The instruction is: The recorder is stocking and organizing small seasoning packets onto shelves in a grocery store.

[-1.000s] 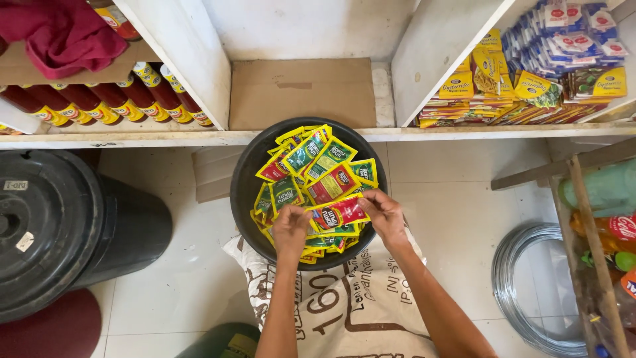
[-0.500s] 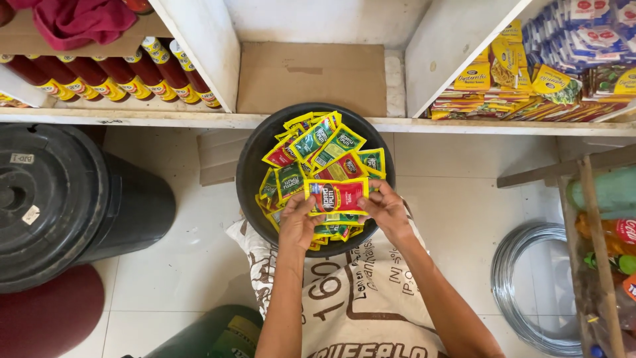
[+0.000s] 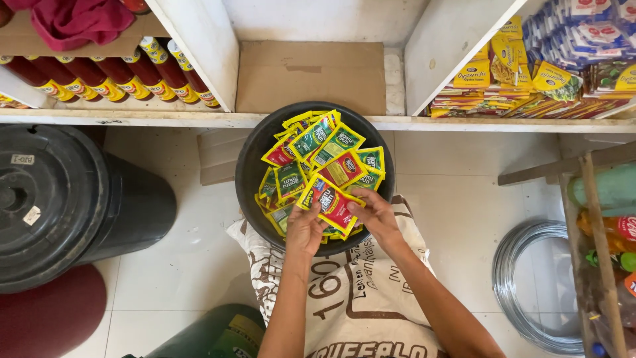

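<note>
Both hands have drawn a little nearer each other since half a second ago, and the red packet they share has tipped from level to slanting down to the right. Left hand (image 3: 303, 230) pinches that red packet (image 3: 329, 201) at its lower left edge; right hand (image 3: 372, 214) pinches its right end, fingers closed on it. So one packet, two hands, held just above the heap at the near side of the bowl (image 3: 246, 166).

One black round bowl, resting on one printed sack (image 3: 361, 305). It is piled with small packets (image 3: 324, 149), green, yellow and red; about a dozen faces show on top, and more lie beneath that cannot be counted.

One big black drum (image 3: 59, 199) stands to the left on the tiled floor, with one dark red round mat (image 3: 46, 311) near it. On the left shelf lies a row of red-capped bottles (image 3: 119, 76), roughly ten visible, under one red cloth (image 3: 73, 20). One flat cardboard sheet (image 3: 311, 73) lies in the middle bay. The right shelf holds stacks of yellow packs (image 3: 483, 76) and blue packs (image 3: 589, 26), too many and too overlapped to count. One coil of wire (image 3: 523, 292) lies on the floor at right, beside one wooden rack (image 3: 596, 219) of bottles.
</note>
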